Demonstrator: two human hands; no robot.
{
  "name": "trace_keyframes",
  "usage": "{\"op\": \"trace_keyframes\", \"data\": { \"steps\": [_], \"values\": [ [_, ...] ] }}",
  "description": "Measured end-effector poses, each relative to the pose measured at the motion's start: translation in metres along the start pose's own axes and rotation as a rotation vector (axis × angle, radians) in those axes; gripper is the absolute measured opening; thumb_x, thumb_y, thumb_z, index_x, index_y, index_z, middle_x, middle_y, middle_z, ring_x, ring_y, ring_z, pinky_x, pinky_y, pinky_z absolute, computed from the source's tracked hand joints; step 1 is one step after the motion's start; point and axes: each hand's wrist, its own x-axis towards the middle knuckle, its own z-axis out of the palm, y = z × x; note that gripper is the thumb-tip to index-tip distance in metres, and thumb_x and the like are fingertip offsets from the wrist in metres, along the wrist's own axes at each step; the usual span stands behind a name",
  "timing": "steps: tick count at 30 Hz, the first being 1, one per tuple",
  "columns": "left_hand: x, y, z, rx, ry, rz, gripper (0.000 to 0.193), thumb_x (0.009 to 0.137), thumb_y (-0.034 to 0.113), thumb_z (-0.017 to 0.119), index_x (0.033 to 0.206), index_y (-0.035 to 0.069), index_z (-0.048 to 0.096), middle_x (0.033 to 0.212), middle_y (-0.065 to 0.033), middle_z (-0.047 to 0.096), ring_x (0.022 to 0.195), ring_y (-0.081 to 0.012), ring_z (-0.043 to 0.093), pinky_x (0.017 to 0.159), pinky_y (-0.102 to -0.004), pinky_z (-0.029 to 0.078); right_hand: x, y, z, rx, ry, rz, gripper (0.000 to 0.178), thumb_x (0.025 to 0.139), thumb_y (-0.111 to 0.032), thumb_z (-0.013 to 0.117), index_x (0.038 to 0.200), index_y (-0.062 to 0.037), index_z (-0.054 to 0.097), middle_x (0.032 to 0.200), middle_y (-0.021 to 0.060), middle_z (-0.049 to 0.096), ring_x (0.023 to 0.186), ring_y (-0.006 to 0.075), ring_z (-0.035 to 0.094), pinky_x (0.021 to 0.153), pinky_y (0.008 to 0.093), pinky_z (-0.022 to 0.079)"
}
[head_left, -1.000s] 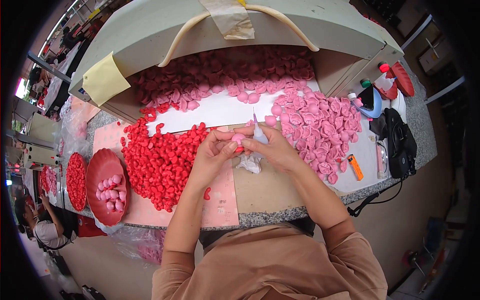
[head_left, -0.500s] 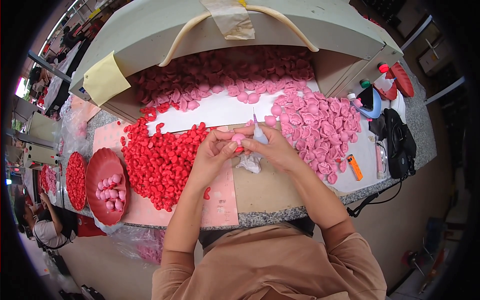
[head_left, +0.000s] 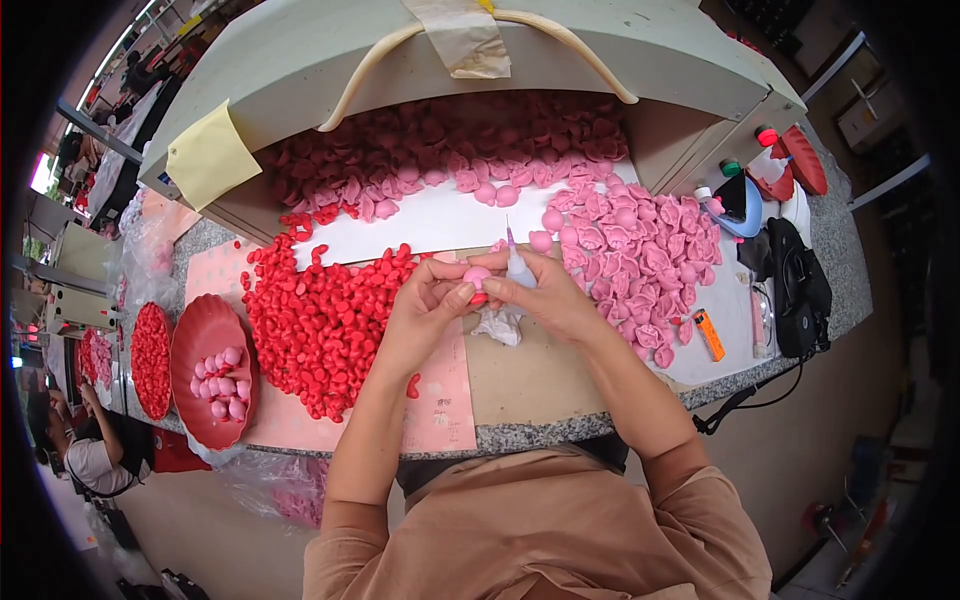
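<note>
In front of me my left hand (head_left: pixel 425 305) pinches a small pink ball-shaped piece (head_left: pixel 477 274) between thumb and fingers. A small red piece (head_left: pixel 479 298) sits against its underside, and my right thumb touches there too. My right hand (head_left: pixel 560 300) is closed round a small translucent bottle with a needle tip (head_left: pixel 518 268), the needle pointing up and away. Left of my hands spreads a heap of glossy red pieces (head_left: pixel 320 330). To the right lies a pile of pink petal-like pieces (head_left: pixel 640 250). Under my hands is a crumpled white tissue (head_left: pixel 498 326).
A grey hood (head_left: pixel 600 80) arches over more pink pieces at the back. At left stand a red scalloped dish (head_left: pixel 205 420) with pink balls and a dish of red pieces (head_left: pixel 152 360). An orange lighter (head_left: pixel 709 335) and black bag (head_left: pixel 800 290) lie right. Another person (head_left: pixel 95 450) works far left.
My hands, the pink piece and the bottle stay almost exactly where they were. At far left, the other person's arm has shifted slightly.
</note>
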Motion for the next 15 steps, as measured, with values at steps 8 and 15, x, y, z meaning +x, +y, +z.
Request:
{"op": "trace_keyframes", "data": {
  "steps": [8, 15],
  "values": [
    [-0.0002, 0.0004, -0.0001, -0.012, -0.014, 0.004, 0.020, 0.092, 0.010, 0.055, 0.107, 0.001, 0.048, 0.104, -0.0111, 0.061, 0.095, -0.0171, 0.062, 0.084, -0.0311, 0.052, -0.0004, -0.0023, 0.0010, -0.010, -0.009, 0.001, 0.034, 0.088, -0.013, 0.062, 0.118, 0.0004, 0.056, 0.103, 0.0047, 0.062, 0.083, 0.0089, 0.057, 0.073, 0.0246, 0.049],
    [0.0018, -0.0053, -0.0004, -0.037, 0.028, -0.021, 0.020, 0.092, 0.011, 0.055, 0.109, 0.002, 0.048, 0.106, -0.0101, 0.059, 0.098, -0.0176, 0.060, 0.087, -0.0321, 0.052, -0.0011, 0.0009, 0.0021, -0.006, 0.040, -0.007, 0.034, 0.088, -0.012, 0.062, 0.119, 0.0009, 0.055, 0.102, 0.0053, 0.062, 0.079, 0.0093, 0.059, 0.071, 0.0240, 0.049]
  ]
}}
